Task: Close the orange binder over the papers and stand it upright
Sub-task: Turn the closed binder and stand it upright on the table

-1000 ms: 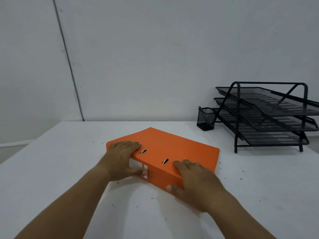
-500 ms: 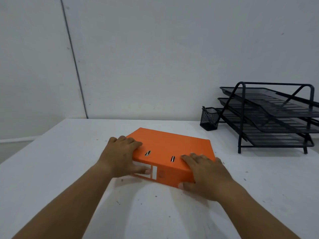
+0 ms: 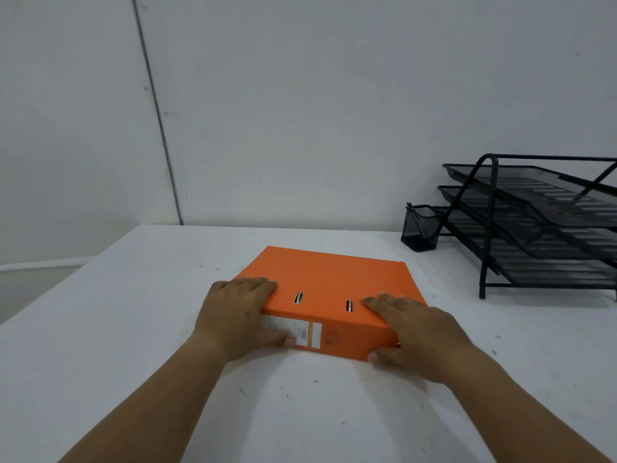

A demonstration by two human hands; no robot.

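Observation:
The orange binder (image 3: pixel 330 282) lies flat and closed on the white table (image 3: pixel 133 329), its spine with a white label facing me. No papers show; the cover hides whatever is inside. My left hand (image 3: pixel 233 315) grips the spine's left end, fingers on the cover and thumb against the spine. At the spine's right end my right hand (image 3: pixel 417 332) holds the same way, fingers spread on top and thumb low on the spine.
A black wire three-tier letter tray (image 3: pixel 541 225) stands at the back right by the wall. Beside it on the left sits a small black mesh cup (image 3: pixel 420 228). The wall runs along the table's far edge.
The binder has turned from a diagonal lie so its spine now faces me squarely. Both hands kept their hold on the spine ends and turned with it.

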